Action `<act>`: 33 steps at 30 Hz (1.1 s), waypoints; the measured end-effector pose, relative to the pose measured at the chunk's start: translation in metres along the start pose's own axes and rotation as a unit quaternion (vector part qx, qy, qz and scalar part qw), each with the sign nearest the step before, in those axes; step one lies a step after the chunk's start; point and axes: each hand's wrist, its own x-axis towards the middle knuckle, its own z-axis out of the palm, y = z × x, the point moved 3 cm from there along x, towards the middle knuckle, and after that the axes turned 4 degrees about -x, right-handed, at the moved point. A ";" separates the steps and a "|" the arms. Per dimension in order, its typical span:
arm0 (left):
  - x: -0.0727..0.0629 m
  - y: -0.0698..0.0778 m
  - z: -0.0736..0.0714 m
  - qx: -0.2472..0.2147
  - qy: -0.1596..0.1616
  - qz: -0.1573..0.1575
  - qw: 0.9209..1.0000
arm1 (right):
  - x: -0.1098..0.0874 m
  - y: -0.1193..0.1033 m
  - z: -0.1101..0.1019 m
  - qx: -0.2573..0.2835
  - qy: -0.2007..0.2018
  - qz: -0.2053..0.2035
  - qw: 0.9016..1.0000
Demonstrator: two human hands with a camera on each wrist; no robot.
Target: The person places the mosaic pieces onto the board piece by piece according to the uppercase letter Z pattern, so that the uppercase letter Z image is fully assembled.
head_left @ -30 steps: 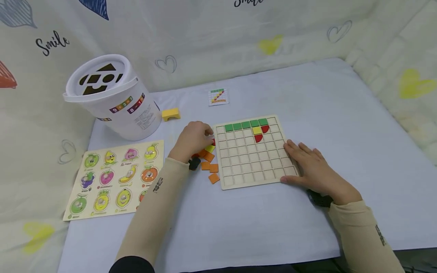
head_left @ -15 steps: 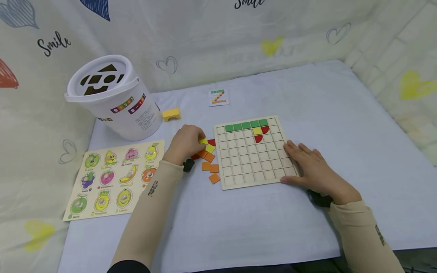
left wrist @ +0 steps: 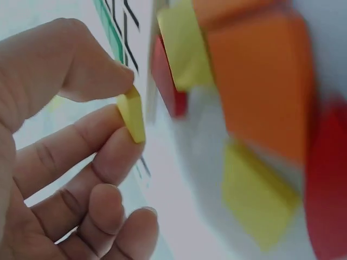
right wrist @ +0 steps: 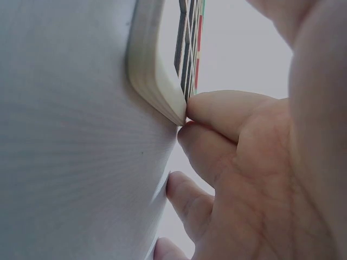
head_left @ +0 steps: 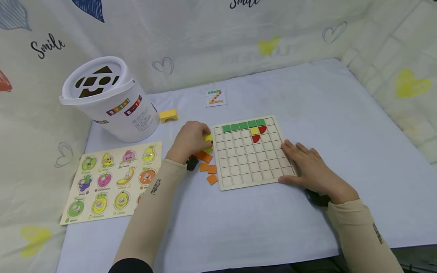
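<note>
My left hand pinches a small yellow tile between thumb and fingers, just left of the wooden grid board. Under and around that hand lie loose orange tiles, yellow tiles and red pieces, partly hidden by it in the head view. On the board, several green tiles form a row near the top. Below them sit a yellow tile and two red rounded pieces. My right hand rests at the board's right edge, fingers extended, fingertips touching the rim.
Behind the board lies a small pattern card. A white bucket with a shape-hole lid stands at the back left, a yellow arch block beside it. A fruit puzzle board lies left, partly under the left forearm.
My left hand first drew back left from the board's edge, uncovering yellow and red pieces, then came back right toward the board with a yellow tile. The right hand has stayed in place.
</note>
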 end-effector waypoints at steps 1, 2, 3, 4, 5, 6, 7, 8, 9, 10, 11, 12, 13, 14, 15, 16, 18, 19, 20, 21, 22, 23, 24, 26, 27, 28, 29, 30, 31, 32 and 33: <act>0.002 0.004 0.002 -0.009 -0.001 0.009 1.000 | 0.000 0.000 0.000 0.002 0.001 -0.001 1.000; 0.003 0.008 0.004 -0.015 -0.002 0.018 1.000 | -0.001 0.000 0.000 0.004 0.002 -0.002 1.000; 0.005 0.012 0.007 -0.019 -0.004 0.026 0.999 | -0.001 0.000 0.000 0.004 0.003 -0.004 1.000; 0.006 0.016 0.010 -0.021 -0.006 0.035 0.999 | 0.000 0.000 0.000 0.004 0.004 -0.006 1.000; 0.008 0.019 0.013 -0.021 -0.008 0.044 0.999 | 0.000 0.000 0.000 0.005 0.006 -0.008 1.000; 0.010 0.023 0.016 -0.022 -0.011 0.052 0.998 | 0.000 -0.001 0.001 0.006 0.007 -0.011 1.000; 0.012 0.027 0.019 -0.021 -0.014 0.059 0.998 | 0.001 -0.001 0.001 0.007 0.008 -0.013 1.000; 0.014 0.030 0.022 -0.020 -0.016 0.067 0.997 | 0.001 -0.001 0.002 0.006 0.008 -0.014 1.000; 0.015 0.034 0.024 -0.018 -0.018 0.075 0.997 | 0.001 -0.001 0.002 0.005 0.009 -0.016 1.000; 0.017 0.038 0.026 -0.017 -0.021 0.081 0.996 | 0.001 -0.001 0.003 0.006 0.009 -0.017 1.000; 0.019 0.042 0.028 -0.016 -0.023 0.086 0.996 | 0.001 -0.001 0.003 0.006 0.009 -0.017 1.000; 0.020 0.045 0.030 -0.017 -0.025 0.091 0.995 | 0.001 -0.001 0.003 0.006 0.010 -0.018 1.000; 0.022 0.049 0.032 -0.017 -0.028 0.095 0.995 | 0.001 -0.001 0.003 0.006 0.009 -0.018 1.000; 0.023 0.053 0.034 -0.017 -0.031 0.100 0.994 | 0.001 -0.001 0.003 0.006 0.009 -0.017 1.000; 0.024 0.056 0.035 -0.017 -0.034 0.104 0.994 | 0.001 -0.001 0.003 0.007 0.009 -0.016 1.000; 0.025 0.060 0.037 -0.018 -0.039 0.108 0.993 | 0.001 -0.001 0.003 0.007 0.009 -0.016 1.000; 0.028 0.066 0.040 -0.020 -0.048 0.117 0.992 | 0.000 -0.001 0.002 0.007 0.008 -0.014 1.000; 0.029 0.069 0.041 -0.020 -0.054 0.121 0.991 | 0.000 -0.001 0.002 0.007 0.009 -0.014 1.000; 0.030 0.071 0.043 -0.021 -0.059 0.123 0.990 | 0.000 -0.001 0.002 0.007 0.008 -0.013 1.000; 0.030 0.074 0.044 -0.023 -0.065 0.123 0.990 | 0.000 -0.001 0.002 0.007 0.008 -0.013 1.000; 0.031 0.076 0.045 -0.024 -0.070 0.123 0.990 | 0.000 -0.001 0.002 0.007 0.008 -0.013 1.000; 0.032 0.077 0.045 -0.026 -0.074 0.122 0.989 | 0.000 -0.001 0.002 0.006 0.008 -0.013 1.000; 0.033 0.079 0.046 -0.028 -0.077 0.120 0.989 | 0.000 -0.001 0.002 0.007 0.008 -0.013 1.000; 0.034 0.082 0.047 -0.030 -0.082 0.121 0.989 | -0.001 0.000 0.002 0.008 0.007 -0.012 1.000; 0.035 0.083 0.048 -0.028 -0.085 0.124 0.988 | -0.001 0.000 0.002 0.009 0.008 -0.012 1.000; 0.036 0.085 0.048 -0.027 -0.086 0.128 0.988 | -0.001 0.001 0.002 0.010 0.008 -0.011 1.000; 0.037 0.086 0.049 -0.025 -0.086 0.131 0.987 | -0.002 0.002 0.002 0.010 0.008 -0.009 1.000; 0.038 0.087 0.049 -0.023 -0.087 0.134 0.987 | -0.002 0.002 0.002 0.010 0.008 -0.008 1.000; 0.038 0.087 0.049 -0.020 -0.087 0.136 0.987 | -0.002 0.002 0.002 0.009 0.008 -0.008 1.000; 0.038 0.086 0.049 -0.017 -0.087 0.138 0.986 | -0.002 0.002 0.002 0.008 0.008 -0.008 1.000; 0.038 0.086 0.049 -0.016 -0.087 0.138 0.987 | -0.002 0.002 0.002 0.008 0.007 -0.008 1.000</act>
